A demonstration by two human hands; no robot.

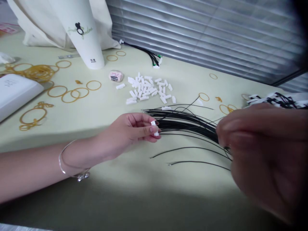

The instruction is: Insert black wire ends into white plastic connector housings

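My left hand (138, 128) pinches a small white plastic connector housing (154, 128) between thumb and fingers. Just beyond it a bundle of thin black wires (190, 123) stretches rightward across the table. A few loose wires (192, 148) lie apart on the near side, with small metal terminals at their ends. Close to the camera and blurred, my right hand (260, 154) is closed in a pinch over the right part of the bundle. A dark wire tip with a metal glint shows at its fingertips; most of that wire is hidden.
Behind the wires lies a pile of white connector housings (146, 88). Yellow rubber bands (75, 93) are scattered at left. A white tumbler (89, 41), a cloth bag (45, 29) and a white box (19, 93) stand nearby. Finished-looking black cables (144, 49) lie by the blinds (204, 35).
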